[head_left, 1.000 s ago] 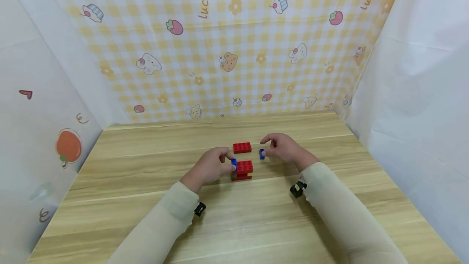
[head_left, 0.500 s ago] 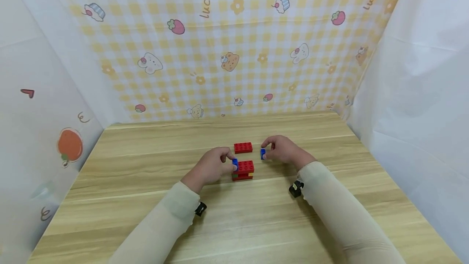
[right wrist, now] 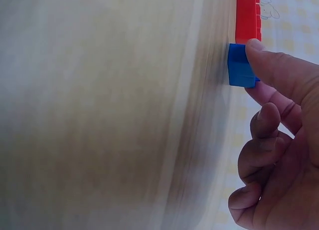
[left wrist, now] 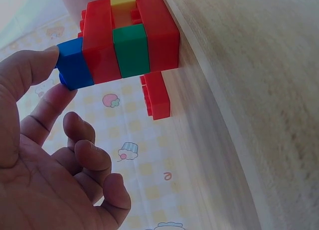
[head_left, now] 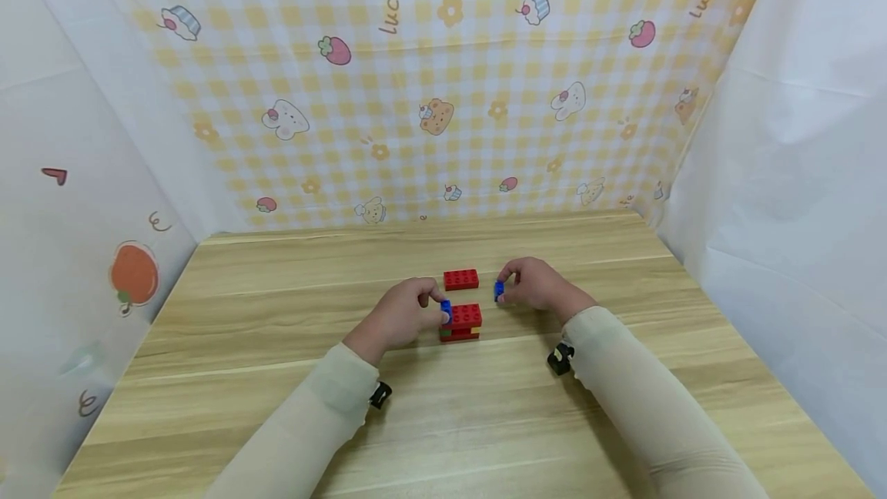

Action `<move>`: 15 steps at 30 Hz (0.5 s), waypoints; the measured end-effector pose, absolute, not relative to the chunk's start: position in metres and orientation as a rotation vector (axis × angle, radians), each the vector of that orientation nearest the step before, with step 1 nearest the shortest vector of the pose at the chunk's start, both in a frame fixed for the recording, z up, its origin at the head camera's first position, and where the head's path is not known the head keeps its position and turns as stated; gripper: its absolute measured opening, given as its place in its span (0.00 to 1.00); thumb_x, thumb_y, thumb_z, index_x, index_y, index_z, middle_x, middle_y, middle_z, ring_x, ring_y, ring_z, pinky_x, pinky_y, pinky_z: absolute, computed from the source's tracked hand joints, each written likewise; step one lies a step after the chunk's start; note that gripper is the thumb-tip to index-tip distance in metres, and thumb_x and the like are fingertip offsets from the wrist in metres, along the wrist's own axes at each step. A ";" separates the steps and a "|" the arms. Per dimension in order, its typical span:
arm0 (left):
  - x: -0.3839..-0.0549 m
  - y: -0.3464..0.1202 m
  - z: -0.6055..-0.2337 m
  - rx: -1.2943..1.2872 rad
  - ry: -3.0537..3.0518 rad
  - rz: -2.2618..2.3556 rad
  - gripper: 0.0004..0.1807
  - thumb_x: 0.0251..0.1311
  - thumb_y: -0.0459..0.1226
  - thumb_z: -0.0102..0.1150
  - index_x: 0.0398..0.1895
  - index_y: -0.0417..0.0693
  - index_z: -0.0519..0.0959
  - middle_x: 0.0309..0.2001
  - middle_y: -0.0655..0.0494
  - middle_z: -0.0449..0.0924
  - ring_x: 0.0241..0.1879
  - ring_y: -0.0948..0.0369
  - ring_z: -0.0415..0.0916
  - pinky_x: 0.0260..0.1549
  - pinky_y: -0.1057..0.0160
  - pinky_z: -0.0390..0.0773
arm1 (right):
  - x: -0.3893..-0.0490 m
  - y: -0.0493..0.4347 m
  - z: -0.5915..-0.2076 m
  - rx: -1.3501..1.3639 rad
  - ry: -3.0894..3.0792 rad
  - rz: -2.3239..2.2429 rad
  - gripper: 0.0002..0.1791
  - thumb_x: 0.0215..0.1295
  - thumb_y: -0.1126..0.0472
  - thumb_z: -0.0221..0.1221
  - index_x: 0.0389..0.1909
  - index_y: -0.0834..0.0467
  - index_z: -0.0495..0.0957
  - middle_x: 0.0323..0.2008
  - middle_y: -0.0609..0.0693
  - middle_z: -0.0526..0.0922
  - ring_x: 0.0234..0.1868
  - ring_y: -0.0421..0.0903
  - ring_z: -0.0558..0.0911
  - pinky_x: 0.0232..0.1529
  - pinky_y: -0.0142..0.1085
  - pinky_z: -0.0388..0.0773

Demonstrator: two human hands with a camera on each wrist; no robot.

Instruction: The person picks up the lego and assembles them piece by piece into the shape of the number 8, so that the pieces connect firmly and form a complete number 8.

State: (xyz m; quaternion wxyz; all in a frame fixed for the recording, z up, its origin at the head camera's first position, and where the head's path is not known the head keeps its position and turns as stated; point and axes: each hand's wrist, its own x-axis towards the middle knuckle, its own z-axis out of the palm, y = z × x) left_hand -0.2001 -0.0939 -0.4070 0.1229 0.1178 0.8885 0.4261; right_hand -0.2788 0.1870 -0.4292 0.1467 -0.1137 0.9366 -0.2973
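Note:
My left hand (head_left: 402,316) pinches a small blue brick (left wrist: 76,64) between thumb and index finger. That brick sits on the left end of a stack's upper red brick (left wrist: 102,45). Below it in the stack come a green brick (left wrist: 131,51), a yellow brick (left wrist: 123,2) at the other end, and a lower red brick (left wrist: 158,33). To the right of the stack, my right hand (head_left: 537,283) pinches a second blue brick (right wrist: 241,65) with thumb and index finger, at or just above the tabletop; any contact is hard to tell.
A separate red brick (head_left: 460,279) lies behind the stack on the wooden table (head_left: 277,276). A checked cloth (head_left: 388,83) hangs at the table's back edge. White sheets (head_left: 797,137) stand along both sides.
My right index finger has come down onto the second blue brick, so thumb and finger now pinch it. The left hand keeps its hold on the stack's blue brick.

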 end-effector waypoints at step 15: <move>-0.199 -0.094 -0.407 0.340 2.587 1.222 0.07 0.66 0.42 0.71 0.42 0.54 0.83 0.43 0.49 0.72 0.38 0.54 0.68 0.32 0.59 0.68 | -0.276 0.187 -0.427 -0.392 2.697 -0.881 0.12 0.65 0.57 0.73 0.47 0.54 0.86 0.29 0.50 0.76 0.28 0.46 0.73 0.32 0.38 0.72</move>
